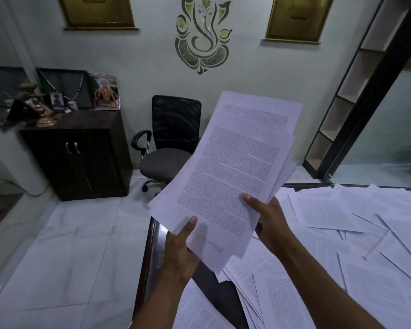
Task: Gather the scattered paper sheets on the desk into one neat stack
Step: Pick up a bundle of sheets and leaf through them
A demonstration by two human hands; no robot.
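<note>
A loose bundle of printed paper sheets is held up in the air above the desk's left edge, tilted to the right, its edges uneven. My left hand grips its lower left corner with the thumb on top. My right hand grips its right edge, thumb on the printed face. Many more sheets lie scattered and overlapping across the dark desk, to the right and below the bundle.
A black office chair stands on the white tiled floor behind the desk. A dark cabinet with framed pictures and brass figures is at the left. A tall shelf unit stands at the right.
</note>
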